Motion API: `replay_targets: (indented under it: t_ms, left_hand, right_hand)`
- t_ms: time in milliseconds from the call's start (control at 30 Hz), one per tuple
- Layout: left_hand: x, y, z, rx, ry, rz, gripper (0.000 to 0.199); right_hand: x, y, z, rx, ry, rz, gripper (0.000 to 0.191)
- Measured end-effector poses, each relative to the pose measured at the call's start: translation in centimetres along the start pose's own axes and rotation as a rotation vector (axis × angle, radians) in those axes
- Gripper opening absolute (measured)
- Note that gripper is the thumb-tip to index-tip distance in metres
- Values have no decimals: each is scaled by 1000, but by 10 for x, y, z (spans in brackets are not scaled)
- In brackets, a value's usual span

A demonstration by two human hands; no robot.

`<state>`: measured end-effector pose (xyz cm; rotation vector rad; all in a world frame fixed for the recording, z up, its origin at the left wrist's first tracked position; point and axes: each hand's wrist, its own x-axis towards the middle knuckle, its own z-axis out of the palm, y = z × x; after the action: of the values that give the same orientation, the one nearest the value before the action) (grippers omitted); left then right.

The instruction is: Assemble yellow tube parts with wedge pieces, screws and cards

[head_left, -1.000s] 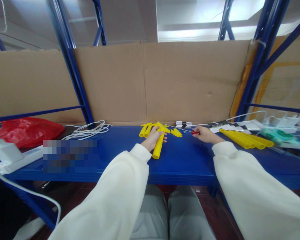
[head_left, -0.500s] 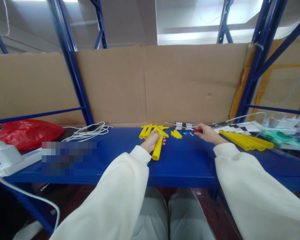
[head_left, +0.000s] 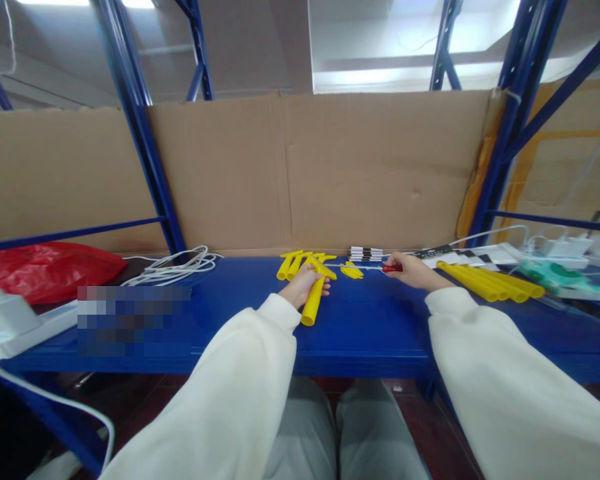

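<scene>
My left hand (head_left: 304,285) is closed round a yellow tube (head_left: 312,307) with a yellow crosspiece at its top. Between the fingers of my right hand (head_left: 403,267) is the red handle of a screwdriver (head_left: 390,268). Its long thin shaft points left, and the tip is close to the crosspiece; whether they touch is too small to tell. Behind my left hand lie several similar yellow pieces (head_left: 283,268). Small flat yellow parts (head_left: 352,271) rest just below the shaft.
Several yellow tubes (head_left: 485,283) lie right of my right hand on the blue table (head_left: 360,327). Black-and-white blocks (head_left: 365,253) stand near the cardboard wall (head_left: 220,173). At the left are white cables (head_left: 180,267), a red bag (head_left: 55,270) and a power strip (head_left: 40,330).
The screwdriver has swung from a slant to nearly level, its tip now by the yellow crosspiece. My right hand has shifted slightly left. My left hand still grips the tube.
</scene>
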<state>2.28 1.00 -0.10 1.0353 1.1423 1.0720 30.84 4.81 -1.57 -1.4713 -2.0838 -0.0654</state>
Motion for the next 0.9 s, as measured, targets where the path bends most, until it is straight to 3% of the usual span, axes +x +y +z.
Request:
replay_targets:
  t_ms: [900]
  left_hand:
    - [9,-7,-2,58,-69,54,34]
  right_hand:
    - [0,-1,1,38,21,-9,10]
